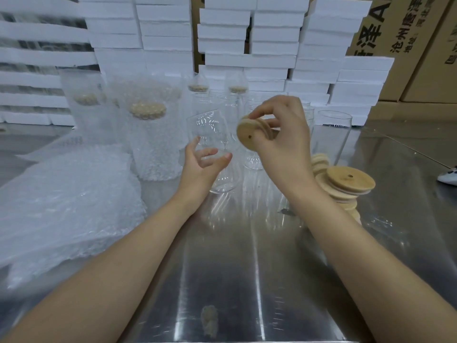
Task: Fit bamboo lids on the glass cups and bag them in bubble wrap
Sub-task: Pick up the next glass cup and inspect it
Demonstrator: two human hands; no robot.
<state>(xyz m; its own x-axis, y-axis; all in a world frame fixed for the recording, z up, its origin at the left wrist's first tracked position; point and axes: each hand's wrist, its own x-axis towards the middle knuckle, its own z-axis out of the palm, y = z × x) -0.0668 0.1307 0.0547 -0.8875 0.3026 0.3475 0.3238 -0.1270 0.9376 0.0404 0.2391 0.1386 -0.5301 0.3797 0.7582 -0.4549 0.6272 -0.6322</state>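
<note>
Two hands work above the steel surface (pixel 247 268). The left hand (pixel 201 162) curls its fingers round a clear glass cup (pixel 210 127), which is tilted and has no lid, near the middle. The right hand (pixel 284 139), just beside the cup's rim, pinches a bamboo lid (pixel 247 137) with a small hole, with more lid edges stacked behind it. Loose lids (pixel 346 181) lie piled at right. Bubble wrap bags (pixel 66 199) lie at left, with wrapped cups (pixel 153 134) behind them.

On the cardboard box (pixel 385 33), beyond and right of the right grip (pixel 282 137), "沧州唐泽", "地址" and a large "A" are printed.
</note>
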